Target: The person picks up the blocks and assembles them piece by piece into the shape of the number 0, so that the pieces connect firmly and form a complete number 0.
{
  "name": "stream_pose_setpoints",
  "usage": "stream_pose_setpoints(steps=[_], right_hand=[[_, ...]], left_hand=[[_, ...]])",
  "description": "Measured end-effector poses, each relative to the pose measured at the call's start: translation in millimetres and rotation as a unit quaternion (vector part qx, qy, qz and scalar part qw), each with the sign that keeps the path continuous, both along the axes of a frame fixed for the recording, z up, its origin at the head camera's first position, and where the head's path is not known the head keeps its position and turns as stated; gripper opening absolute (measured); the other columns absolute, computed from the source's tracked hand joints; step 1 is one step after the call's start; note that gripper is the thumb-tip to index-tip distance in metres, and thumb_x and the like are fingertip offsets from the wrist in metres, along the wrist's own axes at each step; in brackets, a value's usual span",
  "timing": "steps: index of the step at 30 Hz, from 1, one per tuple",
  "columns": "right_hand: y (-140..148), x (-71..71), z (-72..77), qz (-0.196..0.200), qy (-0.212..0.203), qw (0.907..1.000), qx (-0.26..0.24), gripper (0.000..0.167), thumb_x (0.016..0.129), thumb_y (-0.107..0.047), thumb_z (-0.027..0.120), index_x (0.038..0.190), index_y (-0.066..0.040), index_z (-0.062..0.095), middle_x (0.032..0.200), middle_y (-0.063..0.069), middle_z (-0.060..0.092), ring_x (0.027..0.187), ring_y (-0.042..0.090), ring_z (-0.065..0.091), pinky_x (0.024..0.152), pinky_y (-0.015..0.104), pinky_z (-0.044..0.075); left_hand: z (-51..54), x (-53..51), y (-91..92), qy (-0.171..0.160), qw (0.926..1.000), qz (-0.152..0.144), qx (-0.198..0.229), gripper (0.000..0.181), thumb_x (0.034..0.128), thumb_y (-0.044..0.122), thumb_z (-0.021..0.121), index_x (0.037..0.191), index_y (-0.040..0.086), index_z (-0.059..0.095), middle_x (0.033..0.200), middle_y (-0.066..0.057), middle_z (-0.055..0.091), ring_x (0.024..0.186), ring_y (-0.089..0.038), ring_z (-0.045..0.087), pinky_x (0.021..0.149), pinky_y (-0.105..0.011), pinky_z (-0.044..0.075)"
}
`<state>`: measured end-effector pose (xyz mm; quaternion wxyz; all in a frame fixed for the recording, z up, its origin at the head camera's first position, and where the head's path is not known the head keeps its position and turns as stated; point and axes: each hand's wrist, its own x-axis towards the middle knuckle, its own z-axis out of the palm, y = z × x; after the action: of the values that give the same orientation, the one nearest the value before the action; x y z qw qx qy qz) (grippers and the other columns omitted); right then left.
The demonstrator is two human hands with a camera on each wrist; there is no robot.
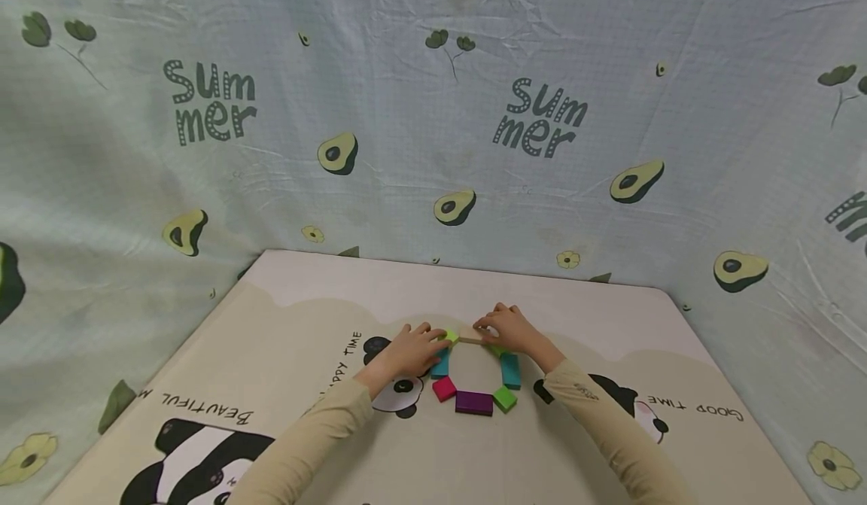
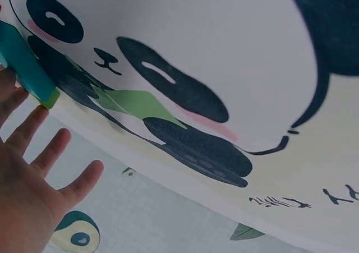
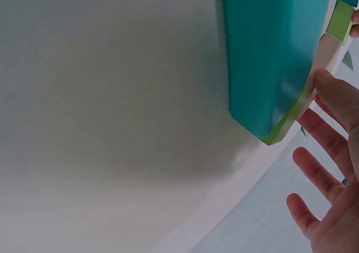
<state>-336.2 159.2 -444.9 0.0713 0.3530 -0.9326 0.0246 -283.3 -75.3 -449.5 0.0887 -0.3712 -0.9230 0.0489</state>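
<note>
Several coloured blocks form a ring on the table in the head view. At its back lies a plain wooden block (image 1: 472, 340), whose right end my right hand (image 1: 511, 330) pinches between thumb (image 3: 331, 87) and index finger; its other fingers are spread. My left hand (image 1: 411, 351) touches the back-left green block (image 1: 450, 336) beside a teal block (image 1: 440, 365), with its fingers fairly straight and fanned out. Another green block (image 3: 275, 134) sits at the back right, next to the right teal block (image 1: 511, 371).
The ring's front holds a red block (image 1: 444, 389), a purple block (image 1: 474, 403) and a green block (image 1: 504, 399). Panda prints cover the pale table (image 1: 488, 460). An avocado-patterned cloth (image 1: 406, 114) hangs behind the table and at its sides.
</note>
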Motion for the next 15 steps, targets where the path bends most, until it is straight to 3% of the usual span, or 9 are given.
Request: stream_pose_setpoints(steps=[8, 15], right_hand=[[7, 15.8, 6.1, -0.008, 0.015, 0.9995, -0.027, 0.037, 0.085, -0.031, 0.058, 0.117, -0.013, 0.059, 0.111, 0.006, 0.061, 0.101, 0.025, 0.05, 0.081, 0.047, 0.039], [27, 36.4, 10.8, -0.01, 0.044, 0.9977, -0.052, 0.041, 0.084, -0.031, 0.058, 0.12, -0.01, 0.056, 0.117, 0.008, 0.058, 0.106, 0.027, 0.05, 0.082, 0.049, 0.039]], left_hand=[[-3.3, 0.7, -3.3, 0.015, 0.9995, -0.016, 0.024, 0.039, 0.0902, 0.029, 0.05, 0.128, 0.019, 0.047, 0.132, -0.005, 0.047, 0.112, -0.023, 0.047, 0.082, -0.043, 0.046], [7.3, 12.3, -14.5, -0.018, 0.9914, -0.056, 0.117, 0.041, 0.0931, 0.023, 0.045, 0.132, 0.011, 0.042, 0.135, -0.011, 0.044, 0.12, -0.028, 0.042, 0.091, -0.047, 0.04]])
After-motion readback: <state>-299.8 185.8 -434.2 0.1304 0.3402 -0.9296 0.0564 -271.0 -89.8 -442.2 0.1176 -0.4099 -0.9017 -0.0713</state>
